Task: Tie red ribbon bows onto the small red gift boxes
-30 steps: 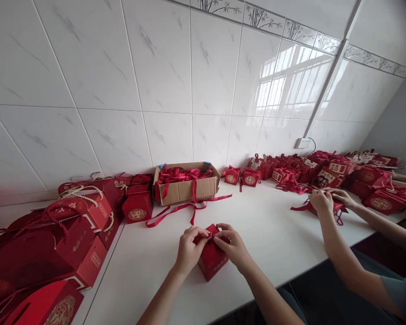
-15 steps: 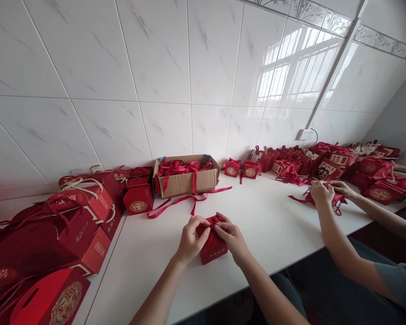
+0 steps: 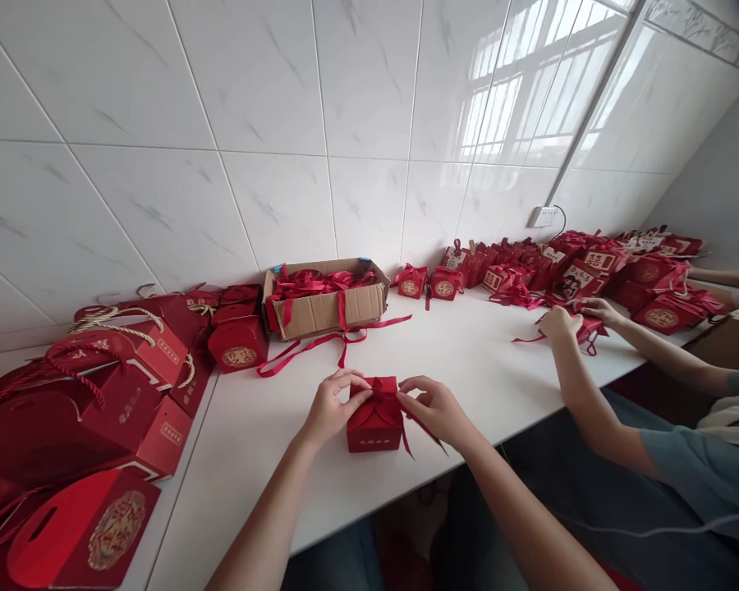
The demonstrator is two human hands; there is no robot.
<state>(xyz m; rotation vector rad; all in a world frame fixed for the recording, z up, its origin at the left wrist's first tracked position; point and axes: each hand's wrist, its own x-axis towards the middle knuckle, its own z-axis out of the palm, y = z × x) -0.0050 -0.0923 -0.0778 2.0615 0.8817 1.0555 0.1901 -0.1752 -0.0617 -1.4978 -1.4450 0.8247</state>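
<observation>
Space now separates the left hand [image 3: 331, 410] and the right hand [image 3: 438, 410], which met over the ribbon bow [image 3: 378, 386] a second ago. The small red gift box [image 3: 360, 428] has turned squarer, its pale lettering [image 3: 378, 443] facing the near edge of the table [image 3: 246, 460], and stands upright on it between the hands. Both have thumb and fingers curled close at the box's top; whether they pinch ribbon cannot be told. Ribbon tails [image 3: 427, 429] hang to its right, suggesting a bow already tied and being neatened.

No readable text (characters [image 3: 379, 442] on the red box [image 3: 374, 428] blur).
</observation>
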